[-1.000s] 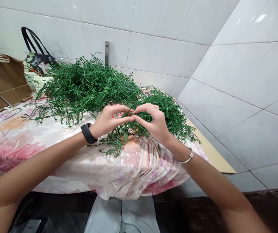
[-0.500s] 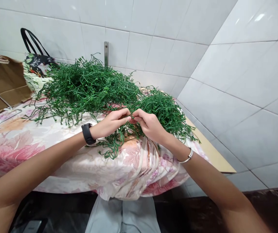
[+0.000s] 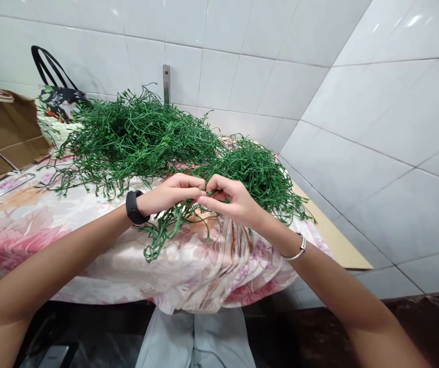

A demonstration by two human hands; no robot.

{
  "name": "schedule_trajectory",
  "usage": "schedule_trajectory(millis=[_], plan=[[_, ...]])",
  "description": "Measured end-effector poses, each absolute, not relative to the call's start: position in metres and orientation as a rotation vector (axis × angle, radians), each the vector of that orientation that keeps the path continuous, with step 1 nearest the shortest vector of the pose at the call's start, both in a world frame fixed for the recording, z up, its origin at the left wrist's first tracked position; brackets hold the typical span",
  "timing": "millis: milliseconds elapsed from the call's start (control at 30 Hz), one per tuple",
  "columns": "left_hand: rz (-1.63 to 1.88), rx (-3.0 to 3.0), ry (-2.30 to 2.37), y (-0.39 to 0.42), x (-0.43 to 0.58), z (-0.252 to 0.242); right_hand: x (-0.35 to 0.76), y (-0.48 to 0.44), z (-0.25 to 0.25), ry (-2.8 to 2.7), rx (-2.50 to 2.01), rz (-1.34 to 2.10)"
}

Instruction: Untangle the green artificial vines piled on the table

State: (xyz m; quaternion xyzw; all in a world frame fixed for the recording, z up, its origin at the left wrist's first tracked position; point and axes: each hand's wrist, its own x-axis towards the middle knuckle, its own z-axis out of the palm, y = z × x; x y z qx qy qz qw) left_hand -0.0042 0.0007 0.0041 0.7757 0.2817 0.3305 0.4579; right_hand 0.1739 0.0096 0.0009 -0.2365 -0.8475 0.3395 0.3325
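Note:
A big heap of thin green artificial plant stems (image 3: 135, 138) lies on a table covered with a pink floral cloth (image 3: 31, 220). A smaller heap of the same stems (image 3: 258, 174) sits to its right. My left hand (image 3: 171, 193), with a black watch on the wrist, pinches a green sprig (image 3: 163, 232) that dangles over the table's front edge. My right hand (image 3: 229, 199), with a silver bangle on the wrist, is closed in a pinch on the same sprig. The fingertips of both hands meet at the sprig's top.
A brown cardboard box (image 3: 0, 133) and a metal wire handle (image 3: 0, 168) stand at the left. A floral bag with black handles (image 3: 56, 92) is behind the heap. White tiled walls close in at the back and right. My grey trousers (image 3: 192, 340) show below.
Both hands have drawn the sprig a little toward me and lower, so more of it hangs over the table edge. The heaps have not moved.

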Motion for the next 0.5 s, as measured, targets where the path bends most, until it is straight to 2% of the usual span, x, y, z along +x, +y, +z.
schedule_trajectory(millis=[300,500], plan=[[0.692,1.893,0.655,-0.0024,-0.0086,0.0066,0.1715,0.0056,0.0062,-2.045,-0.468,1.457],[0.632,1.936,0.646,-0.0087,-0.0046,0.0073,0.1708,0.0096,-0.0006,-2.031,-0.388,1.595]])
